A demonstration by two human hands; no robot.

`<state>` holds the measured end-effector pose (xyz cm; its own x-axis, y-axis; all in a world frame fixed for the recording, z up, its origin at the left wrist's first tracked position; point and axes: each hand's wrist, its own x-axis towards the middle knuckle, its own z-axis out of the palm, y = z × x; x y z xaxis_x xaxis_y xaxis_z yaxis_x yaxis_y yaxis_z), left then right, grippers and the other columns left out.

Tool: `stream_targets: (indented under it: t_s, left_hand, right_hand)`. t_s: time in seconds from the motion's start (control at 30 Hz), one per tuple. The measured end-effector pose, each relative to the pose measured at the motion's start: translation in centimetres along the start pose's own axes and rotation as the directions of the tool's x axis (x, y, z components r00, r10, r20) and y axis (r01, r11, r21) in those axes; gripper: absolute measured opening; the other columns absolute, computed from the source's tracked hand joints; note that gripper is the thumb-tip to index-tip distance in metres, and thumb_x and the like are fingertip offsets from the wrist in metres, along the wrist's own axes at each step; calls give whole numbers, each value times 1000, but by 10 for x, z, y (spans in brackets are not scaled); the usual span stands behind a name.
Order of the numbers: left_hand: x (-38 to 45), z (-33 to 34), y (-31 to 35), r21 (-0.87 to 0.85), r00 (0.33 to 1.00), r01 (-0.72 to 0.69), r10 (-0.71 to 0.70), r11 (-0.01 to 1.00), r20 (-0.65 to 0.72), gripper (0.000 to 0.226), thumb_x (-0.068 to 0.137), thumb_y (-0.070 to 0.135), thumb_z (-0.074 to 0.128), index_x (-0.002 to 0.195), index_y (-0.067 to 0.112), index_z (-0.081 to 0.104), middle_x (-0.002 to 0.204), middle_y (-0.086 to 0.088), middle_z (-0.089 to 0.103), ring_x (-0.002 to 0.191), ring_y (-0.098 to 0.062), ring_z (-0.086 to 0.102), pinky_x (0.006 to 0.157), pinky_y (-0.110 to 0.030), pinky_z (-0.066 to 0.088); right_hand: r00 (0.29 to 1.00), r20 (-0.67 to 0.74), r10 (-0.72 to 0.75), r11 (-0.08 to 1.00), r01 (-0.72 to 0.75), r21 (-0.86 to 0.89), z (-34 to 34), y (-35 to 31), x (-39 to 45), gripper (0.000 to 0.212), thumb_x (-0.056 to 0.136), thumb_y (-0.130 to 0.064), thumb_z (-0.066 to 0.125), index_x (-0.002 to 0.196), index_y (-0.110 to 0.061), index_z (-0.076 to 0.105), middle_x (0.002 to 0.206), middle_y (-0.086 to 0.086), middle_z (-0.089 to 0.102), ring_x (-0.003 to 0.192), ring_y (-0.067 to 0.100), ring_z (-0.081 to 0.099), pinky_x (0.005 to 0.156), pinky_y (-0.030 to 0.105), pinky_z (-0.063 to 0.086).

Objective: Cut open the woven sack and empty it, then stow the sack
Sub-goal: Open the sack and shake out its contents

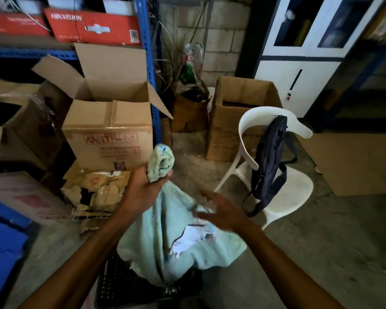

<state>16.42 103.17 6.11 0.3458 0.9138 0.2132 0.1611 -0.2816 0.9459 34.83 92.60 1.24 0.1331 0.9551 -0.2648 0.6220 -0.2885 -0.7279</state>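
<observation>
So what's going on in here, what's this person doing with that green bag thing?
A person is lifting a pale green woven sack by its bunched top, gripped in the left hand. The sack hangs over a black slotted plastic crate on the floor, and a ragged tear in its side shows something white inside. The right hand is open beside the sack, blurred, holding nothing. An open brown cardboard box stands just behind.

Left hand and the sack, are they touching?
Touching. The head view shows the left hand clenched around the bunched top of the sack, which hangs below.
</observation>
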Motion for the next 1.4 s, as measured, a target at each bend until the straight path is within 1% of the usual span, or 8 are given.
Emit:
stream_targets:
  t_s: [0.33, 0.47, 0.6, 0.73, 0.9, 1.03, 1.2, 1.4]
  left_hand:
    - [-4, -16, -15, 170, 941, 88, -138, 981, 310, 46, 58, 39, 85, 99, 47, 63, 101, 9, 73, 100, -13, 68, 86, -30, 52]
    - [-12, -6, -31, 133, 967, 95, -123, 987, 222, 32, 83, 2, 65, 68, 30, 65, 60, 19, 71, 58, 6, 65, 56, -11, 49]
    - [-25, -18, -52, 160, 965, 166, -193, 973, 177, 18, 78, -2, 64, 73, 15, 67, 65, 7, 67, 59, -5, 65, 61, -28, 55]
    - [-33, -24, -62, 192, 964, 165, -200, 967, 176, 24, 79, 9, 68, 71, 31, 70, 69, 13, 70, 69, -9, 70, 73, -40, 57]
    - [-11, -52, -47, 133, 980, 195, -197, 972, 2, 15, 81, -9, 64, 87, 4, 67, 61, 22, 64, 56, 18, 59, 54, -1, 44]
    - [-5, -86, -50, 188, 973, 81, -36, 979, -229, 19, 84, 11, 56, 68, 9, 65, 64, -11, 68, 60, -12, 69, 59, -36, 58]
    - [4, -95, -19, 136, 914, 83, -21, 987, -406, 26, 83, -12, 49, 68, 5, 63, 51, 13, 62, 48, 18, 56, 48, -3, 40]
    - [17, -114, -6, 122, 866, -4, 65, 992, -496, 28, 84, -5, 54, 66, 15, 63, 60, 14, 64, 54, 6, 60, 56, -19, 50]
  right_hand:
    - [843, -349, -409, 911, 398, -107, -3, -67, 28, 14, 78, -13, 49, 71, -8, 61, 65, 4, 61, 63, 17, 56, 59, 32, 41]
    - [835, -320, -448, 892, 439, -104, 1, -75, 35, 6, 77, -13, 61, 83, -11, 63, 77, 6, 67, 72, 20, 62, 65, 34, 47]
    - [971, -85, -223, 963, 206, -176, 12, -12, 25, 63, 69, -36, 77, 125, -19, 52, 119, -2, 56, 108, 10, 49, 94, 33, 43]
    - [994, -91, 68, 980, -83, -183, 54, 48, 14, 60, 86, -51, 51, 129, -9, 50, 131, 17, 56, 122, 31, 51, 103, 36, 36]
    - [910, -411, -53, 991, -3, -136, 37, 7, 53, 27, 85, -8, 51, 109, 0, 59, 101, 27, 67, 93, 41, 64, 77, 40, 49]
    - [855, -410, -319, 943, 240, -233, 18, -47, 65, 27, 82, -8, 45, 105, 0, 57, 97, 26, 67, 89, 41, 62, 76, 46, 50]
    - [808, -330, -487, 857, 371, -357, -7, -99, 75, 21, 87, -7, 44, 103, -1, 56, 92, 24, 68, 82, 38, 63, 66, 35, 42]
    - [733, -307, -606, 790, 510, -342, -37, -144, 64, 19, 86, -19, 43, 94, -9, 56, 87, 15, 68, 79, 32, 64, 62, 40, 48]
